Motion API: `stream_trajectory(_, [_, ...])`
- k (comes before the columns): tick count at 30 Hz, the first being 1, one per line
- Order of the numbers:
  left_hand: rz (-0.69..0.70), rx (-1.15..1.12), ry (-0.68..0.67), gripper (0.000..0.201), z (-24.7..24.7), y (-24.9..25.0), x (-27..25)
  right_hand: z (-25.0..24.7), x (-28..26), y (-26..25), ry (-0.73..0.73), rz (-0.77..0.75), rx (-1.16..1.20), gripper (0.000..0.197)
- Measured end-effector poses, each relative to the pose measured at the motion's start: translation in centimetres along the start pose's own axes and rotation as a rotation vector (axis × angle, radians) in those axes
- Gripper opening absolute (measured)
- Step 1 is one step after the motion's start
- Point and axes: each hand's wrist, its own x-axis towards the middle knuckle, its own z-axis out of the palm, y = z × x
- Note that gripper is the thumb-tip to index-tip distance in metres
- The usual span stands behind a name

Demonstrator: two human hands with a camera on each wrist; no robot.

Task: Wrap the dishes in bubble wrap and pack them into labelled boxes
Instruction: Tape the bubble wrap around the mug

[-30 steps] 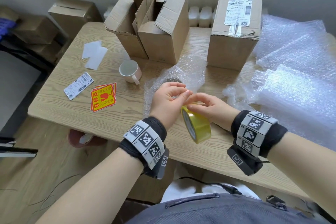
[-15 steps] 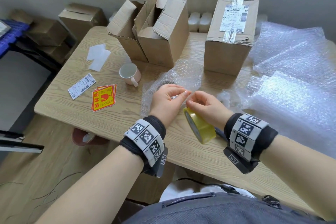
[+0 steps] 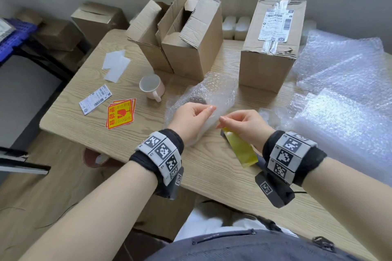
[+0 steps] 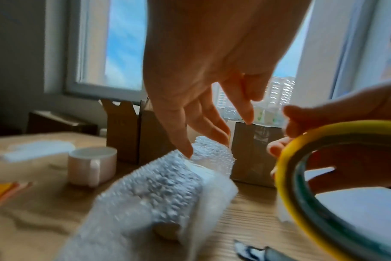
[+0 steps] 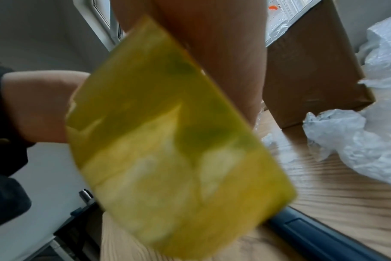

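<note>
Step in hand: judged to be drawing tape off the roll to seal a wrapped dish; no strip is clearly visible between the hands.
Left hand [image 3: 192, 117]: thumb and forefinger drawn together near the right hand's fingertips, the other fingers loosely extended over the bundle. Whether it pinches a tape end cannot be told.
Right hand [image 3: 244, 125]: fingers curled on the translucent yellow roll of packing tape [image 3: 239, 148], which hangs below the palm on edge, probably so the free end faces the left hand.
Wrapped dish: a bundle of clear bubble wrap round a dish [image 3: 201, 104] lies on the light wood-grain desk [image 3: 212, 176] directly under the hands, toward 12 o'clock of them, close enough for tape to go straight on. One end looks loose and unsealed.
Unwrapped dish: a pale pink ceramic mug [image 3: 151, 87] stands upright at 10 o'clock of the bundle, apart from it, apparently awaiting its turn.
Boxes: two open brown cardboard boxes [image 3: 191, 42] stand at 12 o'clock with flaps up, ready to receive; a taped brown cardboard box with a white shipping label [image 3: 271, 46] stands at 1 o'clock.
Supplies: loose sheets of clear bubble wrap [image 3: 339, 91] lie at 3 o'clock; red-and-yellow fragile stickers [image 3: 121, 115] and a white barcode label [image 3: 95, 98] lie at 9 o'clock, within reach for labelling.
Progress: early, by judgement.
</note>
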Motion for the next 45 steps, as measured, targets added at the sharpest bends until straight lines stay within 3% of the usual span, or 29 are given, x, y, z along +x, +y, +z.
stream_trajectory(2, [-0.048,0.054,-0.022,0.036,-1.0,-0.9,1.1,-0.1,0.5,0.0,0.017,0.021,-0.018,0.02])
stream_trajectory(5, [-0.175,0.045,0.07,0.043,-3.1,-3.5,3.9,-0.1,1.4,0.0,0.04,0.068,-0.041,0.02])
stream_trajectory(7, [-0.208,0.253,-0.016,0.046,-4.2,-5.2,5.5,0.3,2.0,-0.2,0.038,0.091,-0.041,0.018])
stream_trajectory(9, [-0.123,0.466,-0.158,0.052,-4.8,-6.6,6.6,1.1,2.7,-0.5,0.026,0.083,-0.042,0.017])
stream_trajectory(12, [0.052,0.55,-0.298,0.067,-5.0,-7.9,8.2,2.4,3.8,-1.3,-0.002,0.076,-0.158,0.021])
stream_trajectory(17, [0.079,0.565,-0.46,0.087,-5.0,-9.3,9.1,4.3,5.2,-1.3,-0.024,0.145,-0.297,0.017])
stream_trajectory(23, [0.013,0.51,-0.394,0.081,-5.6,-10.0,7.1,6.2,5.9,-1.4,-0.022,0.193,-0.327,0.018])
stream_trajectory(28, [-0.325,0.136,-0.154,0.06,-6.9,-10.5,8.9,6.5,6.6,-1.6,-0.024,0.231,-0.355,0.017])
stream_trajectory(31, [-0.421,0.011,-0.158,0.066,-7.7,-11.7,9.9,6.5,6.6,-1.6,-0.033,0.238,-0.378,0.018])
stream_trajectory(33, [-0.414,0.007,-0.178,0.07,-8.2,-12.3,10.0,6.6,6.7,-1.7,-0.025,0.245,-0.385,0.018])
stream_trajectory(38, [-0.303,0.141,-0.134,0.056,-8.9,-13.9,9.0,7.3,6.4,-1.9,-0.008,0.205,-0.434,0.019])
stream_trajectory(43, [-0.239,0.369,-0.198,0.049,-8.5,-14.4,8.2,8.1,6.1,-1.6,-0.096,0.229,-0.534,0.022])
stream_trajectory(45, [-0.182,0.46,-0.136,0.05,-8.4,-14.2,7.8,8.1,6.2,-1.4,-0.111,0.239,-0.548,0.021])
